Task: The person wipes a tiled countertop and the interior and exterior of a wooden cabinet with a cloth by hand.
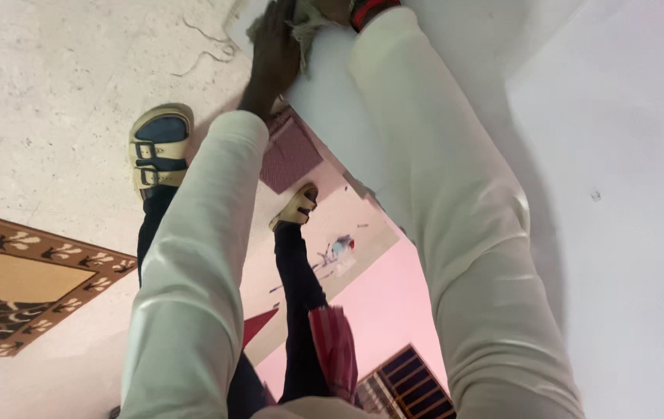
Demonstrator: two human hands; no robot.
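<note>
White board (619, 155), smooth and matte, fills the view from 12 to 5 o'clock; its near corner edge runs diagonally toward centre. At 12 o'clock, the left hand (273, 54) lies flat, fingers spread, pressing a frayed pale cloth (305, 23) against the board's top edge. The right hand (343, 8) is mostly cut off by the frame; it sits just beside the cloth, touching it, but whether it grips cannot be told. A red cuff (371, 9) shows at that wrist. Both hands lie close together. Cream sleeves (192, 271) cross the middle of the view.

Below, at 9 o'clock, a tan two-strap sandal (159, 151) stands on the speckled stone floor (52, 101); a second sandal (297, 208) shows at centre. A brown patterned rug (13, 287) lies at 8 o'clock. A maroon textured square (289, 155) sits under the board's edge.
</note>
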